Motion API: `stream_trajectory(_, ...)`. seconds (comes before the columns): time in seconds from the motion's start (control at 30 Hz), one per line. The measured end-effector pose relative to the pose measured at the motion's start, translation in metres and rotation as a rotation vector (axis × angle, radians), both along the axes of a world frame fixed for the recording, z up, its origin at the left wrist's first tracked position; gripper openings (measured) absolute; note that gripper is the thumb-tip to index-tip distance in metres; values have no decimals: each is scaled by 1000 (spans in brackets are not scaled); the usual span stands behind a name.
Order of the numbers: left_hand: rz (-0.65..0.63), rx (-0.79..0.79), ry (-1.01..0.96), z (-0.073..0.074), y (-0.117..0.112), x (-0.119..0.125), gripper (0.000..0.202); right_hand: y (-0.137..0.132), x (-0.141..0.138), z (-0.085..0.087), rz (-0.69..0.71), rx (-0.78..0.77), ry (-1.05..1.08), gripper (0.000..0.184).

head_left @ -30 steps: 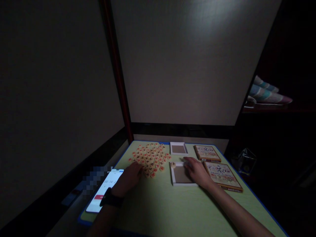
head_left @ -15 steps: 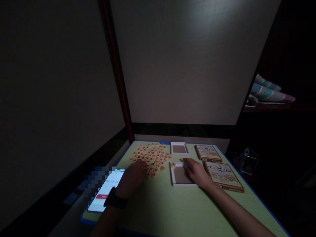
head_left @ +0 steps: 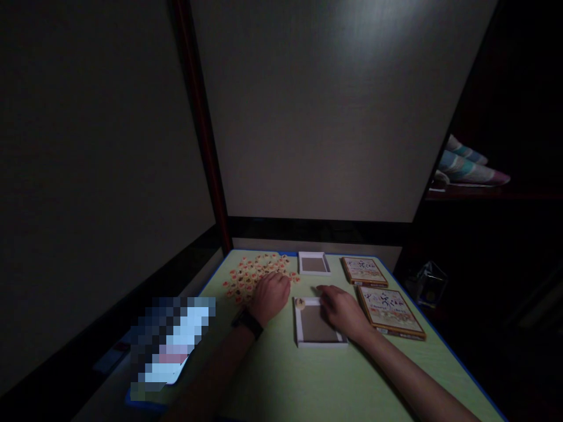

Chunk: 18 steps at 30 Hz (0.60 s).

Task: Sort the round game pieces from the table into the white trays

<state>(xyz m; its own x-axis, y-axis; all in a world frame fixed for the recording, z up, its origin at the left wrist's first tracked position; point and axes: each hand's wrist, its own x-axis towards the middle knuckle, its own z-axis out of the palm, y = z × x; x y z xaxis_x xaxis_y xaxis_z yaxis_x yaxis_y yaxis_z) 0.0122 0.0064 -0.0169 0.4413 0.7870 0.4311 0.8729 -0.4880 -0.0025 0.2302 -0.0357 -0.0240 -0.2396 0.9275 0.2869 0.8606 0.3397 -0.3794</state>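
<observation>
Round xiangqi pieces with red and dark characters lie in a loose heap on the left of the table. My left hand is over the right side of the heap, its fingers curled downward; whatever they hold is hidden. A dark band circles that wrist. My right hand lies across the right side of the near shallow white box, index finger stretched out and nothing visible in it. One piece rests at that box's far left corner.
A second shallow white box stands at the table's far edge. Two printed flat boxes lie on the right, one nearer me. At the left edge is a blurred-out phone. Walls border the green table behind and on the left.
My left hand has moved right across the heap, away from the phone. The near white box has slid slightly toward me, with my right hand still on it. The view has shifted a little.
</observation>
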Motion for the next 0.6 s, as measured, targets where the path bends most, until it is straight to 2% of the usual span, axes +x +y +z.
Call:
stream_trajectory(0.13, -120, 4, -121, -5, -9, 2, 28, -5, -6, 1, 31, -4, -38, 43)
stream_trajectory(0.27, -245, -107, -178, 0, -25, 2, 17, -7, -8, -2, 69, 10, -44, 46)
stream_trajectory(0.37, -239, -200, -132, 4, -34, 3, 27, -6, -6, -3, 91, 11, -24, 49)
stream_trajectory(0.6, -241, -296, -157, 1, -34, 8, 20, -5, 0, 3, 197, -16, -2, 55)
